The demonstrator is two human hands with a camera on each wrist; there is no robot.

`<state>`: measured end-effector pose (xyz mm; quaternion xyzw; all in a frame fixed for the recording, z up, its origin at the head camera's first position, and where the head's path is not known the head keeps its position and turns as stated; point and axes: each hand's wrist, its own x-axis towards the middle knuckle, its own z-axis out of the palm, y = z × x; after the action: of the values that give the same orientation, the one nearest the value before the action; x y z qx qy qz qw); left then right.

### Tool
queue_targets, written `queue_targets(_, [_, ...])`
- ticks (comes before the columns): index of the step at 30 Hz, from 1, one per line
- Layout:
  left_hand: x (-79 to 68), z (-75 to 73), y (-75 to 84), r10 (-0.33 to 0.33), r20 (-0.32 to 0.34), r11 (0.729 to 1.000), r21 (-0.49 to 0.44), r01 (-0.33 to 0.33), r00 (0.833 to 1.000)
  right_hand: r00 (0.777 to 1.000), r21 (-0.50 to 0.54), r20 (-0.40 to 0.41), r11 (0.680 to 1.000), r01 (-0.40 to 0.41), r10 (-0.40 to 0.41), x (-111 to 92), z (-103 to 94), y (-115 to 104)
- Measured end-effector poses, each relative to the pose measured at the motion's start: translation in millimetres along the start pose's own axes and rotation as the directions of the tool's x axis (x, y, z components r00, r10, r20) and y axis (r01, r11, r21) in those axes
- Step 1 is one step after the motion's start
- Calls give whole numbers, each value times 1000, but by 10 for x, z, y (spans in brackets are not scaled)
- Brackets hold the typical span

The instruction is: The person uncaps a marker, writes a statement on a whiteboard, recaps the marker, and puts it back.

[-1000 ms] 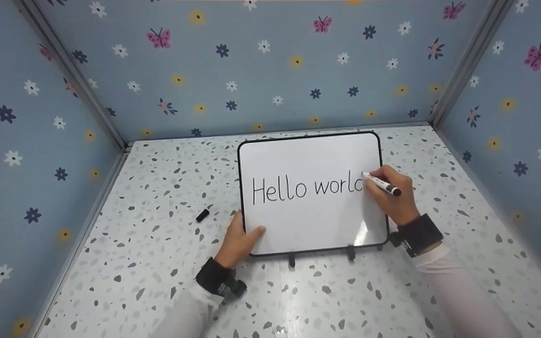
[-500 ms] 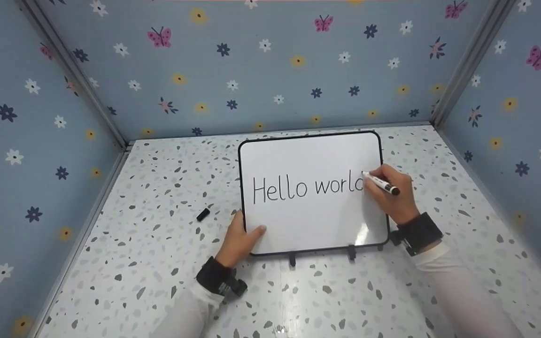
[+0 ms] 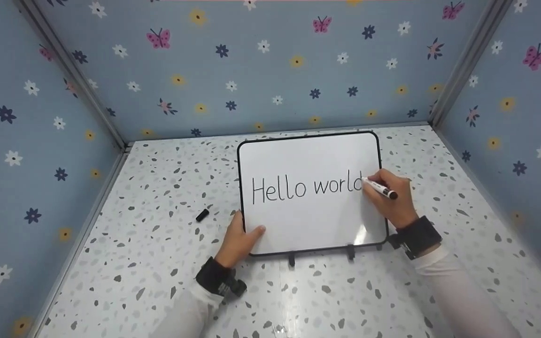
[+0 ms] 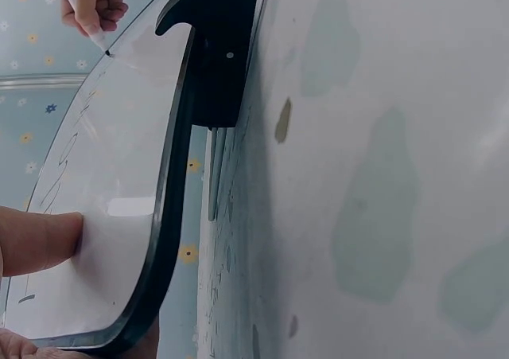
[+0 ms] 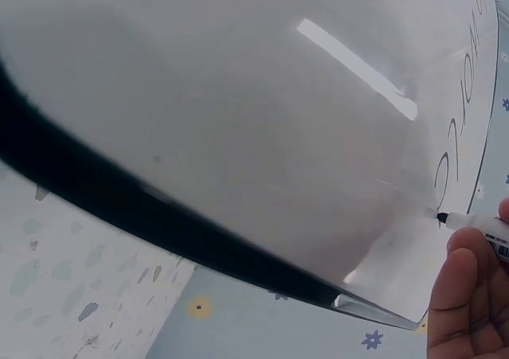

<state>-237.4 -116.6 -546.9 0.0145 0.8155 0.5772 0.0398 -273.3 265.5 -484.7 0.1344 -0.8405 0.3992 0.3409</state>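
Note:
A black-framed whiteboard (image 3: 308, 220) stands tilted on the speckled table, bearing the handwritten words "Hello world". Its lower left corner is gripped by my left hand (image 3: 238, 241), the thumb (image 4: 44, 239) lying on the white face and the other fingers around the edge. My right hand (image 3: 395, 199) pinches a white marker (image 3: 383, 188) with a black end. In the right wrist view the marker's black tip (image 5: 444, 216) touches the board at the last letter. Part of the board's right edge is hidden behind the right hand.
A black marker cap (image 3: 202, 215) lies on the table (image 3: 158, 263) left of the board. Dark stand feet (image 3: 351, 252) show under the board's lower edge; one foot (image 4: 215, 56) looms in the left wrist view. Flower-patterned walls (image 3: 270, 70) enclose the back and both sides.
My right hand has moved slightly down with the marker, and the upright stroke of the "d" now shows on the board. The left hand keeps its hold on the corner.

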Motion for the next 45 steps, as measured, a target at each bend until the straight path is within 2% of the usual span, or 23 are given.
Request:
queue_targets(9, [2,-2,-28,38,-5,999,26,-38,999,999,-13,-4,999,51,-51,-63,-8,17])
queue_targets(15, [-2,-3,-23,33,-2,999,17,-33,999,1000,0,17,1000,26,-26,-104,-22,-12])
queue_targets(30, [-5,5,-26,29,-4,999,14,-29,1000,1000,6,10,1000,28,-28,-245,-41,8])
queue_targets(41, [-6,3,-24,13,-4,1000,12,-13,1000,998,19,-17,998,59,-59,-219,-46,-1])
queue_targets(45, [-5,4,-23,17,-3,1000,-1,-17,1000,998,3,-38,999,41,-41,-176,-64,10])
